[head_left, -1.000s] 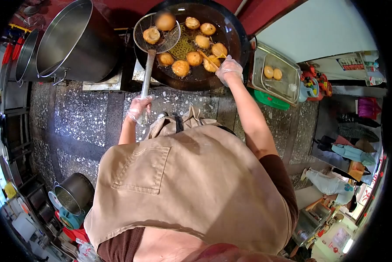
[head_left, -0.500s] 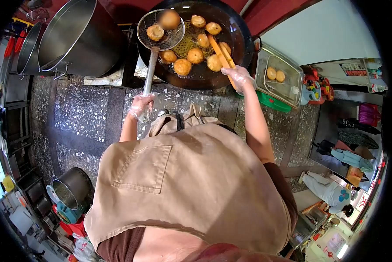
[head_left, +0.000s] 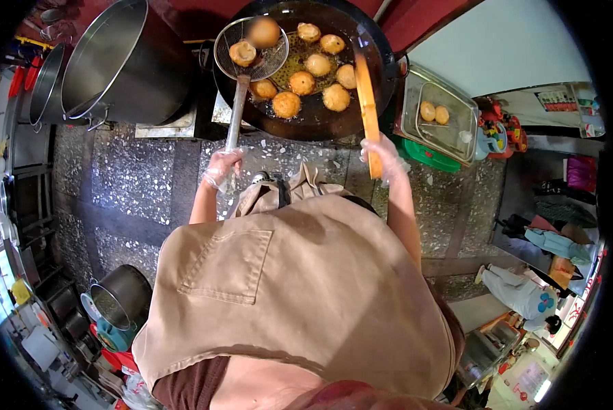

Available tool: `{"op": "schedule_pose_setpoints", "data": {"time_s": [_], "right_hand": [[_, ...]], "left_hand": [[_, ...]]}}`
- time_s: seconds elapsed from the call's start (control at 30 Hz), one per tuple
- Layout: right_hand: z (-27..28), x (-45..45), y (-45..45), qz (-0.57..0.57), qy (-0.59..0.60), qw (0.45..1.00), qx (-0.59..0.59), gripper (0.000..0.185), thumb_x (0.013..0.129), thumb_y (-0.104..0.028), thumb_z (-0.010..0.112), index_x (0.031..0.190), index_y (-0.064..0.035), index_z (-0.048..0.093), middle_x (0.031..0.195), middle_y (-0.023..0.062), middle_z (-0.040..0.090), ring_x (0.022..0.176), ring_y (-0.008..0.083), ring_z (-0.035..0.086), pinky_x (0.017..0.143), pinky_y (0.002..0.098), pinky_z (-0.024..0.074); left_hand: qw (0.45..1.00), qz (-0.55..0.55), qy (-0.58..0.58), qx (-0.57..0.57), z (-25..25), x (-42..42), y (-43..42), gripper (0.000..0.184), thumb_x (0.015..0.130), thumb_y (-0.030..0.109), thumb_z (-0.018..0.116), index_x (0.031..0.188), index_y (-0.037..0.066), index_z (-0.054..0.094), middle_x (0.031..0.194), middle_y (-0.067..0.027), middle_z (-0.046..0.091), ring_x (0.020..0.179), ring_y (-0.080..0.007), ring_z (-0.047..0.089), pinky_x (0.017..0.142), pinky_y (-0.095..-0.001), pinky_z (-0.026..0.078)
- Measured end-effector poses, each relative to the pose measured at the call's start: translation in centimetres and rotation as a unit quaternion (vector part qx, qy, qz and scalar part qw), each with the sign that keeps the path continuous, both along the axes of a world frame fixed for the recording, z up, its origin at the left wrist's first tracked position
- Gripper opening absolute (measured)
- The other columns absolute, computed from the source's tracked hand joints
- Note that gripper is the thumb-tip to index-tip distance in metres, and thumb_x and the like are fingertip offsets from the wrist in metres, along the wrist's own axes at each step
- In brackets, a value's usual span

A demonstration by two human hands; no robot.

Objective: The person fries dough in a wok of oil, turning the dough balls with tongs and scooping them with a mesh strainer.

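Note:
My left hand [head_left: 224, 168], in a clear plastic glove, is closed around the handle of a wire skimmer [head_left: 237, 113]. Its mesh bowl is at the left side of a dark wok [head_left: 214, 68] and holds two browned dough balls, one of them blurred [head_left: 263, 32]. Long wooden chopsticks [head_left: 366, 102] are gripped in my gloved right hand [head_left: 385, 157], just in front of the wok's right side. Their tips reach over the right edge of the oil, apart from the dough balls. Several golden dough balls [head_left: 301, 83] float in the oil.
Right of the wok is a metal tray [head_left: 415, 126] with a rack and two fried balls [head_left: 435, 113], above a green basin [head_left: 430, 157]. Large pots [head_left: 135, 61] stand to the left. Another pot [head_left: 122, 294] is behind on the left. A person [head_left: 521, 294] is at the far right.
My right hand has drawn the chopsticks back and to the right, out from among the dough balls. My left hand and the skimmer have stayed nearly still.

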State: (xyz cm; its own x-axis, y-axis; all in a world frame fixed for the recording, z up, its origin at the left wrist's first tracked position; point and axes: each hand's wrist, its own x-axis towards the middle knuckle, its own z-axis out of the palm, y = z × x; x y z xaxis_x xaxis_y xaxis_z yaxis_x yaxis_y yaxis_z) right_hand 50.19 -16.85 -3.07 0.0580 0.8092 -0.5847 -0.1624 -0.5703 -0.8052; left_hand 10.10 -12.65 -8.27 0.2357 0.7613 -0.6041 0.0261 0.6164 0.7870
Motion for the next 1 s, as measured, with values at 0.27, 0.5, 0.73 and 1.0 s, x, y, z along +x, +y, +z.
{"op": "schedule_pose_setpoints", "data": {"time_s": [0.27,0.5,0.73,1.0], "right_hand": [[0.3,-2.8,-3.1,0.068,-0.594,0.8,-0.052,0.1,0.06,-0.02,0.073,0.138,-0.0036,0.013,0.114,0.0242,0.044,0.099,0.0388,0.052,0.085,0.0427,0.0441],[-1.2,-2.8,-3.3,0.093,-0.569,0.814,-0.077,0.106,0.061,-0.021,0.074,0.139,-0.0054,0.005,0.111,0.0238,0.045,0.1,0.0384,0.051,0.086,0.0411,0.0444],[-1.9,-3.0,-3.5,0.078,-0.556,0.825,-0.064,0.106,0.062,-0.023,0.074,0.139,-0.0036,0.004,0.112,0.0255,0.045,0.102,0.0385,0.05,0.088,0.0405,0.0429],[-1.8,-3.5,-3.4,0.071,-0.528,0.843,-0.065,0.106,0.064,-0.027,0.072,0.138,0.0003,0.002,0.112,0.0273,0.044,0.1,0.0396,0.05,0.087,0.0412,0.0436]], "left_hand": [[0.999,-0.015,0.027,0.011,-0.2,0.6,-0.3,0.025,0.084,0.026,0.062,0.07,0.005,0.055,0.055,-0.0012,0.05,0.045,-0.0104,0.048,0.042,-0.025,0.041],[1.0,-0.009,-0.021,-0.011,-0.3,1.1,-0.2,0.02,0.083,0.021,0.062,0.074,0.004,0.057,0.056,-0.0008,0.051,0.046,-0.0099,0.049,0.042,-0.0237,0.042],[1.0,-0.013,0.013,0.001,-0.8,1.3,-0.2,0.02,0.083,0.02,0.063,0.073,0.003,0.058,0.056,-0.0016,0.052,0.047,-0.0102,0.05,0.042,-0.0235,0.042],[1.0,-0.011,0.021,0.02,-1.0,1.5,-0.3,0.018,0.081,0.019,0.064,0.075,0.002,0.059,0.057,-0.0019,0.053,0.045,-0.0108,0.05,0.041,-0.0241,0.042]]}}
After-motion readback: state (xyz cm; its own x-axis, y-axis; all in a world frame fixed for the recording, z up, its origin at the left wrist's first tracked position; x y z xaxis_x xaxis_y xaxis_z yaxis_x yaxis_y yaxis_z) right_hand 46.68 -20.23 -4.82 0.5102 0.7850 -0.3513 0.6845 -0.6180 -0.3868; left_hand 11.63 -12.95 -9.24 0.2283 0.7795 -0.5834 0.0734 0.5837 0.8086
